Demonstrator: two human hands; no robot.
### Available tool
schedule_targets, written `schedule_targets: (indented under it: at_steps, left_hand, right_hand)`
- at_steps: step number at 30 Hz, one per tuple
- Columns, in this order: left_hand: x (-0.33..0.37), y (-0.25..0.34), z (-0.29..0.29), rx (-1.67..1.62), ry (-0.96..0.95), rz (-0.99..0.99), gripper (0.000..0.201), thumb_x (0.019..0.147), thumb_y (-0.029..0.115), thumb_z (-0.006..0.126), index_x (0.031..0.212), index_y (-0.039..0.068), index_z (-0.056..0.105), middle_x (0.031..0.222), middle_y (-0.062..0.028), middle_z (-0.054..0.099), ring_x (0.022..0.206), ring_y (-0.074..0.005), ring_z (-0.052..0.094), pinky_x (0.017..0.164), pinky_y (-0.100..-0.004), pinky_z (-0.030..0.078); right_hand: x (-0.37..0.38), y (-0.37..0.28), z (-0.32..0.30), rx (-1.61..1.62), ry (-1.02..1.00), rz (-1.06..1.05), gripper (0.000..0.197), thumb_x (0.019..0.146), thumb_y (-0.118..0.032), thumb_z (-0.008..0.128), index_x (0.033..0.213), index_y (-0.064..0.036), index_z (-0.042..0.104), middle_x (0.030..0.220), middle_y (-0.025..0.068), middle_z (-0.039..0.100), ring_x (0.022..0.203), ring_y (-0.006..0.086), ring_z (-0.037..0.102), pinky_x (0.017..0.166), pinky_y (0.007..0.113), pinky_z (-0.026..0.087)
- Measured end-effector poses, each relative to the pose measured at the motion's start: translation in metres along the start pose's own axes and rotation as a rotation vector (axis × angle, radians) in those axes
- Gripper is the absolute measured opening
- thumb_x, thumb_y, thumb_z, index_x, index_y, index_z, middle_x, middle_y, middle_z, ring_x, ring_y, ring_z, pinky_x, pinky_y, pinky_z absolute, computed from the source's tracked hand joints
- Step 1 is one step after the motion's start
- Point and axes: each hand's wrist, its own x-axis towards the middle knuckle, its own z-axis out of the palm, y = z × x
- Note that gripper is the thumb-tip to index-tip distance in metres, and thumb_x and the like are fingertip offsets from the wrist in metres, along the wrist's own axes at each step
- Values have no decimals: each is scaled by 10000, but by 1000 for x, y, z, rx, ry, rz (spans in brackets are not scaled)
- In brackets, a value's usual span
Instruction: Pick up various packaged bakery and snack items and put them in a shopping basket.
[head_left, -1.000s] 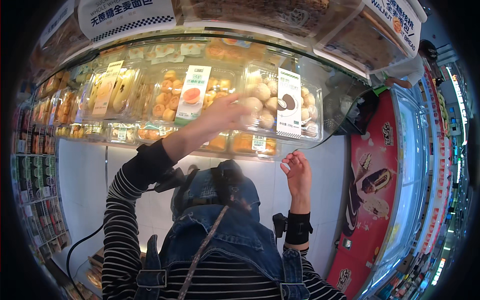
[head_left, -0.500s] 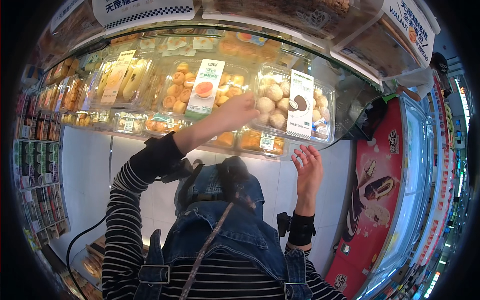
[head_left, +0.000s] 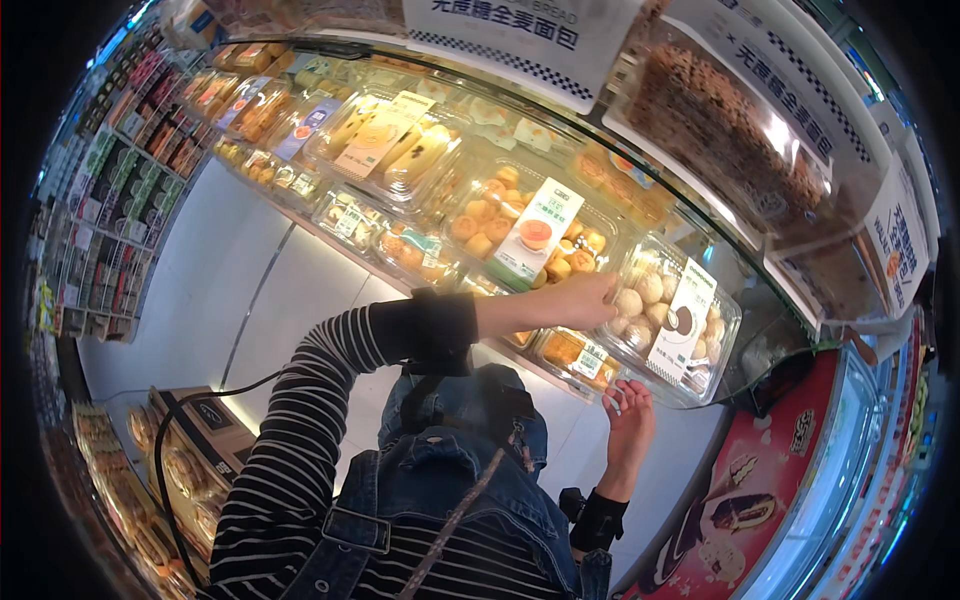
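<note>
Left hand (head_left: 583, 300) reaches up to the shelf (head_left: 400, 275), fingers extended and open, resting against the clear box of pale round pastries (head_left: 668, 320), gripping nothing. Right hand (head_left: 630, 418) hovers just below that box, fingers loosely curled, empty. 1 orange-bun box (head_left: 520, 235) sits immediately left of it.

Left arm extended up and forward, elbow nearly straight, striped sleeve to mid-forearm with a black wrist band at the cuff. Left hand (head_left: 580, 300) reaches rightward, palm down, fingers stretched together and roughly flat, tips pressed forward; nothing visibly clasped. Right arm bent sharply at the elbow, forearm raised near vertical, black wrist band low on the forearm. Right hand (head_left: 628, 415) lifted below the left, palm facing the body, fingers loosely curled, tips slightly apart. Hands near each other, not touching.
</note>
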Motion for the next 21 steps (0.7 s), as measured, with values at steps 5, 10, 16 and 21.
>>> schedule_targets:
  at_steps: [5, 10, 16, 21]
  left_hand:
    - [-4, -5, 2, -128, 34, 17, 216, 738, 138, 516, 821, -7, 379, 707, -126, 487, 650, -215, 472, 591, -331, 375]
    - [-13, -2, 3, -242, 111, 1, 522, 734, 148, 522, 1174, -37, 309, 1031, -209, 497, 915, -246, 508, 754, -286, 399]
    - [-49, 3, -7, -401, 294, 189, 599, 769, 152, 546, 1250, -4, 224, 1215, -171, 380, 1149, -225, 359, 920, -318, 324]
    - [-98, -11, -18, -717, 488, 217, 440, 763, 149, 540, 1139, 7, 361, 1155, -133, 446, 1102, -182, 410, 869, -298, 374]
  right_hand:
    - [10, 6, 13, -33, -98, 101, 241, 808, -175, 443, 975, -1, 447, 920, 124, 531, 818, 205, 530, 736, 326, 445]
    - [22, 9, 20, -85, -184, 141, 247, 810, -167, 439, 987, 5, 451, 919, 127, 532, 825, 207, 530, 749, 345, 442]
    - [39, 14, 37, -249, -311, 293, 236, 819, -157, 435, 979, 13, 463, 930, 131, 530, 838, 212, 531, 759, 350, 446]
    - [42, 28, 55, -346, -438, 382, 237, 826, -165, 428, 978, 13, 462, 930, 129, 529, 832, 211, 540, 752, 340, 453]
